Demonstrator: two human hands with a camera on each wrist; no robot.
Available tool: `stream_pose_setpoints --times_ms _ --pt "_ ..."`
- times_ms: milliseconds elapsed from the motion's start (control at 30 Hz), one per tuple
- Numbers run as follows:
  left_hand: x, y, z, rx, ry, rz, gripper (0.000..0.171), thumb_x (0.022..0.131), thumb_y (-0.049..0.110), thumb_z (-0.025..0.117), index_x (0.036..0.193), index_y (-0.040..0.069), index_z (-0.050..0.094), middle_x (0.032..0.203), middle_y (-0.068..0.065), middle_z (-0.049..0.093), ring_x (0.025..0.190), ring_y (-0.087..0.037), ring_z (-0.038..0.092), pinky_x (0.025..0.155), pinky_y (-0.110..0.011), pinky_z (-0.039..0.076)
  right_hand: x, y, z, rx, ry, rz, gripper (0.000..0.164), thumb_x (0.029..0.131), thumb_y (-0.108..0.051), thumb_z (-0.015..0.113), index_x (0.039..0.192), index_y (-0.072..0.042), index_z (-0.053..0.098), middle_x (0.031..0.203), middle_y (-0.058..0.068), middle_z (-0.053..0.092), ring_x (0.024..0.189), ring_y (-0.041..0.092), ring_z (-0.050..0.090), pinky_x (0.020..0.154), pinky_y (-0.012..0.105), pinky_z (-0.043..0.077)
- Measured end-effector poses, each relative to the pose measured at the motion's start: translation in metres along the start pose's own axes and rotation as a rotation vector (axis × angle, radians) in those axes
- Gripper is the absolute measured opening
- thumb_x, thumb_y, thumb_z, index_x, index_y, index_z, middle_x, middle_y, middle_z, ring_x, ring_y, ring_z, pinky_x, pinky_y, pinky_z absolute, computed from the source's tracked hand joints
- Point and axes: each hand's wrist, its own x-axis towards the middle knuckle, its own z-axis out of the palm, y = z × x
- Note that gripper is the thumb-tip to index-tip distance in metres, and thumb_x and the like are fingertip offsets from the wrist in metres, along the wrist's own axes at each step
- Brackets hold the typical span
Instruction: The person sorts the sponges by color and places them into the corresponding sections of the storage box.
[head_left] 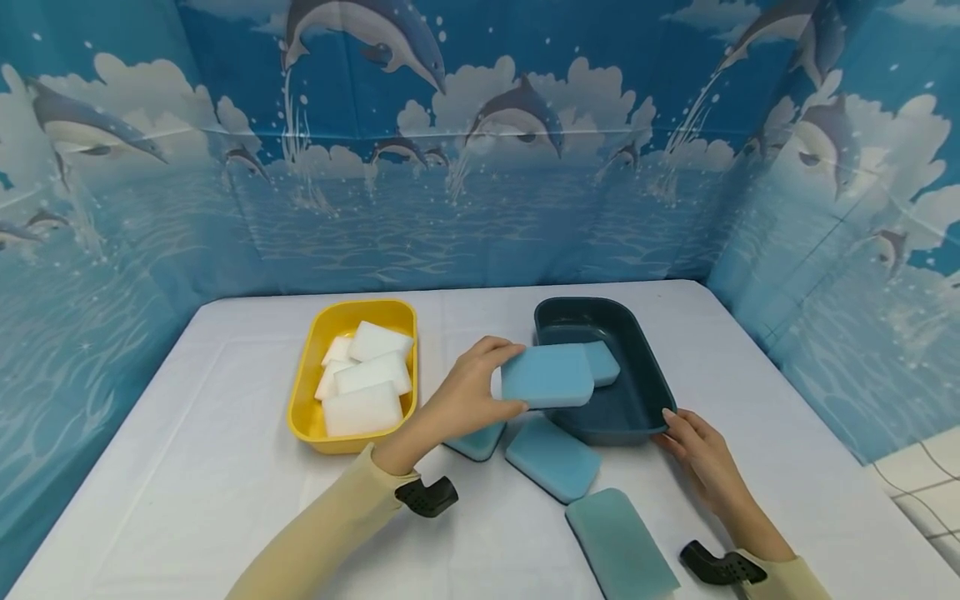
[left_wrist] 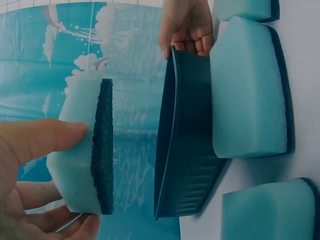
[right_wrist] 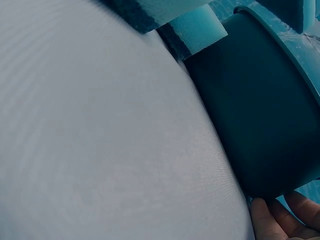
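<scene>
In the head view my left hand (head_left: 476, 383) pinches a light blue sponge (head_left: 547, 377) between thumb and fingers, above the near left part of a dark teal tub (head_left: 637, 408). The left wrist view shows the dark scouring layer on this held sponge (left_wrist: 80, 160). Another blue sponge (head_left: 604, 363) lies in the tub, partly hidden behind the held one. My right hand (head_left: 701, 462) grips the tub's near right corner, thumb at the rim. On the table before the tub lie more blue sponges, one in the middle (head_left: 553, 458) and one nearer me (head_left: 622, 542).
A yellow tub (head_left: 300, 417) with several white sponges (head_left: 363, 410) stands on the left. Another blue sponge (head_left: 480, 442) shows partly under my left wrist. White cloth (head_left: 187, 467) covers the table, and a dolphin-print curtain (head_left: 330, 225) hangs behind it.
</scene>
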Motion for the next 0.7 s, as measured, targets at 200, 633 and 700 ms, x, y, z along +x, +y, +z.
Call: stream_pose_setpoints --times_ms 200,633,700 --pt "0.014 -0.001 0.006 -0.022 -0.001 -0.02 0.069 0.078 0.021 0.074 0.139 0.007 0.045 0.137 -0.01 0.046 0.121 -0.024 0.05 0.099 -0.039 0.049 -0.001 0.0 0.0 0.003 0.003 -0.007 0.061 0.1 -0.037 0.038 0.13 0.015 0.029 0.142 0.027 0.023 0.092 -0.016 0.051 0.081 0.004 0.048" --pt "0.037 -0.004 0.019 -0.003 0.02 -0.02 0.069 0.08 0.022 0.074 0.139 0.005 0.044 0.138 -0.012 0.045 0.124 -0.026 0.048 0.101 -0.039 0.047 0.0 0.001 0.0 0.008 0.002 -0.004 0.064 0.1 -0.037 0.037 0.133 0.016 0.026 0.145 0.029 0.02 0.093 -0.017 0.049 0.081 0.003 0.047" --pt "0.04 -0.004 0.021 0.003 0.019 -0.017 0.069 0.08 0.022 0.074 0.139 0.005 0.044 0.137 -0.012 0.045 0.124 -0.026 0.048 0.101 -0.039 0.047 0.0 0.001 0.0 0.001 0.004 -0.001 0.064 0.1 -0.037 0.037 0.133 0.016 0.026 0.145 0.029 0.021 0.092 -0.017 0.049 0.081 0.003 0.047"
